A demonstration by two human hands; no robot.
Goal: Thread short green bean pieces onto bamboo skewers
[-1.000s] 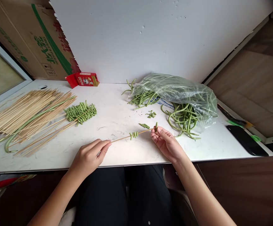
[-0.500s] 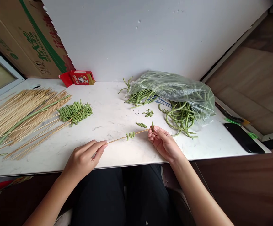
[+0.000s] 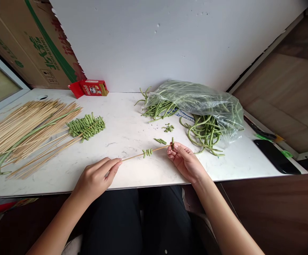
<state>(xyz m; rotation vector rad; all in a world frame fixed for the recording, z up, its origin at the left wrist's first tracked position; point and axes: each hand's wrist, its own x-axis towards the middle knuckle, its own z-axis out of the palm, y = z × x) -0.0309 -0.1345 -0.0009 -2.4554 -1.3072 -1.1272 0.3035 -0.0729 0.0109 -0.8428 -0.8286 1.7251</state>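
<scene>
My left hand point(image 3: 99, 175) pinches one end of a thin wooden skewer point(image 3: 132, 157) held over the front of the table. Several short green bean pieces point(image 3: 148, 153) sit threaded crosswise along its middle. At the skewer's far end, my right hand point(image 3: 183, 159) is closed on a single green bean piece point(image 3: 172, 142), upright between thumb and fingers; whether the tip has pierced it I cannot tell. Just behind that hand lie a few cut bean pieces point(image 3: 160, 141) on the tabletop. Filled bean skewers point(image 3: 86, 125) are stacked to the left.
Loose bare skewers point(image 3: 23, 127) spread over the left side, a long bean across them. A red box point(image 3: 94, 88) stands at the back. Long green beans point(image 3: 205, 132) spill from a clear plastic bag point(image 3: 196, 94). A black phone point(image 3: 274, 156) rests at the right edge. Bean scraps point(image 3: 168, 127) lie mid-table.
The view has shifted very slightly. Both hands keep the same hold on the skewer and the bean piece.
</scene>
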